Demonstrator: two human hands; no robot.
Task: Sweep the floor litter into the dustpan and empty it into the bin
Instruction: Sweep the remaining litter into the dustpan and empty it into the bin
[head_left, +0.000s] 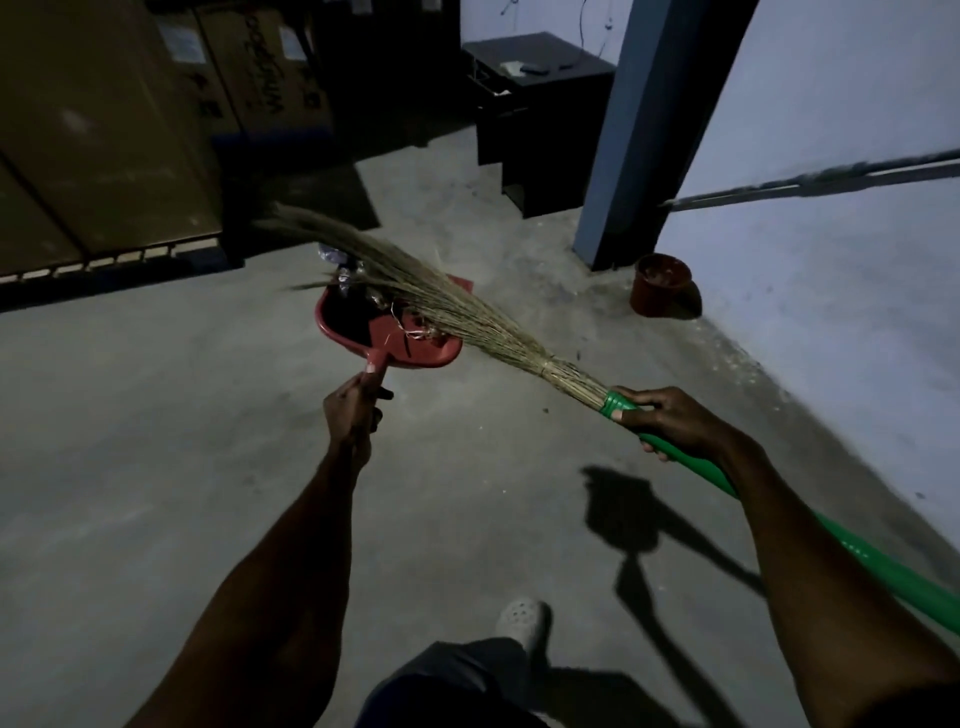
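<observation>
head view, dim room. left hand (354, 410) at centre, fingers curled tight round handle of red dustpan (387, 340), thumb laid along the handle top; pan held off the grey concrete floor (156, 441), just toward 12 o'clock of the hand. litter (358, 283) heaped inside pan: crinkled foil-like wrappers and thin strings, rest too dark to tell. right hand (670, 423) at 3 o'clock of the left one, wrapped round green handle of broom (467, 317) right behind the bristle collar; handle running off to 4 o'clock frame edge, straw bristles fanned toward 10 o'clock, lying across top of pan and litter. red-brown bin (661, 285) on floor at 1 o'clock of pan, well apart, beside blue pillar (644, 130) and pale wall (831, 260). black cabinet (545, 104) at 12 o'clock. cardboard boxes (104, 130) stacked at 10 o'clock. grey clog (522, 621) at 6 o'clock, with shadows of arm and pan on floor toward 4 o'clock.
</observation>
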